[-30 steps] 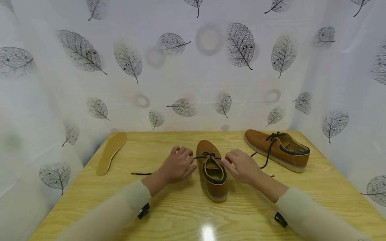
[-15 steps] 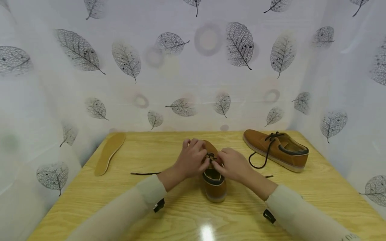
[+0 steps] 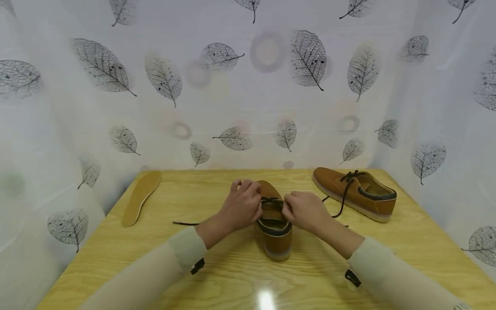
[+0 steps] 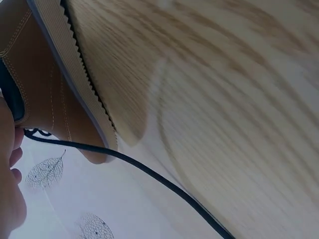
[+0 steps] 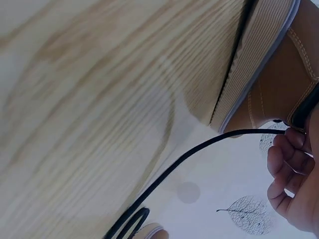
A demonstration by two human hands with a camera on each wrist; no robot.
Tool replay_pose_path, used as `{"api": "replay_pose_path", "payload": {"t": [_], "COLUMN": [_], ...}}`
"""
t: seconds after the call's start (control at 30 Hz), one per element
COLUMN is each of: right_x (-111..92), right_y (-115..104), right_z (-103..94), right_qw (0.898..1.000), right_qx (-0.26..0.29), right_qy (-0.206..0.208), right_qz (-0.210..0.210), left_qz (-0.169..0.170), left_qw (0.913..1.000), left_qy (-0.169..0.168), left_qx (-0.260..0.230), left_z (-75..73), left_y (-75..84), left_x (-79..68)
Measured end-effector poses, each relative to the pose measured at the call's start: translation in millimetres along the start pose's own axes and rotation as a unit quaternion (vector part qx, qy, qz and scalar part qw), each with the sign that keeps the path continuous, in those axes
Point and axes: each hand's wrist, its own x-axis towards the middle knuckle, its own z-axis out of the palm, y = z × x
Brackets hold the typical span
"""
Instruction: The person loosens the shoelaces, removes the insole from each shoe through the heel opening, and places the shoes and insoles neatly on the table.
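Observation:
A brown lace-up shoe (image 3: 277, 246) stands mid-table, heel towards me, its dark collar and opening facing up. My left hand (image 3: 241, 206) is at the left of its opening, fingers curled, pinching the black shoelace (image 4: 164, 183). On the opposite side my right hand (image 3: 306, 211) pinches the shoelace (image 5: 187, 155) too, as the right wrist view shows. Between the hands the lace runs across the top of the shoe. Long lace ends trail from both hands to the table. The fingertips are partly hidden in the head view.
A second brown shoe (image 3: 354, 193) with dark laces lies at the back right. A tan insole (image 3: 141, 198) lies at the far left of the wooden table (image 3: 232, 275). A leaf-printed white curtain (image 3: 248, 94) hangs behind and on both sides.
Both hands came inward to the shoe's lacing, then parted slightly. The small loops seen over the lacing earlier now appear as a lace drawn across, and the opening looks wider.

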Motion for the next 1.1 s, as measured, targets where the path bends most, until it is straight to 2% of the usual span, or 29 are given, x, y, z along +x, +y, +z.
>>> {"api": "replay_pose_path", "payload": {"t": [0.13,0.23,0.33,0.43,0.5,0.63,0.7,0.73,0.77,0.83,0.9,0.97,1.03,1.1], "right_x": [-5,-6,-4,-4,-4,-6,-7,-8,-8,-8,-8,-8,-8,-9], "right_y": [4,4,2,-1,-3,-3,-1,-1,0,0,2,3,5,6], "right_z": [-2.0,-3.3,-1.1,3.1,5.6,7.9,9.0,9.4,9.9,10.9,11.6,12.3,12.7,13.3], "right_qw": [0.997,0.992,0.993,0.997,0.998,0.999,0.999,0.999,0.999,0.999,0.998,0.998,0.998,0.997], "right_qx": [0.037,0.055,0.057,0.049,0.040,0.028,0.030,0.032,0.034,0.040,0.045,0.047,0.049,0.054], "right_qy": [-0.039,-0.061,-0.056,-0.025,-0.004,0.023,0.025,0.025,0.025,0.025,0.029,0.037,0.043,0.046], "right_qz": [0.060,0.093,0.090,0.062,0.043,0.032,0.034,0.033,0.032,0.025,0.014,0.004,-0.005,-0.013], "left_qz": [-0.021,-0.041,-0.040,-0.025,-0.021,-0.039,-0.039,-0.031,-0.015,0.028,0.070,0.095,0.094,0.076], "left_qw": [0.9994,0.9977,0.9981,0.9984,0.9963,0.9815,0.9751,0.9743,0.9755,0.9817,0.9878,0.9898,0.9901,0.9903], "left_qy": [-0.015,-0.022,-0.015,-0.017,-0.045,-0.156,-0.201,-0.211,-0.212,-0.187,-0.138,-0.091,-0.061,-0.053], "left_qx": [-0.022,-0.049,-0.045,-0.049,-0.070,-0.105,-0.086,-0.074,-0.059,-0.023,0.016,0.055,0.085,0.104], "left_z": [-1.0,-1.7,-3.6,-6.9,-10.1,-15.9,-17.5,-17.7,-17.4,-16.1,-12.8,-7.9,-3.4,-0.3], "left_y": [-6.3,-7.6,-6.5,-3.8,-0.9,7.8,12.5,14.2,15.3,15.7,14.1,11.2,8.3,6.0], "left_x": [-11.2,-13.2,-7.3,1.6,7.4,23.4,32.3,36.1,39.0,41.4,40.5,37.1,32.8,29.2]}}
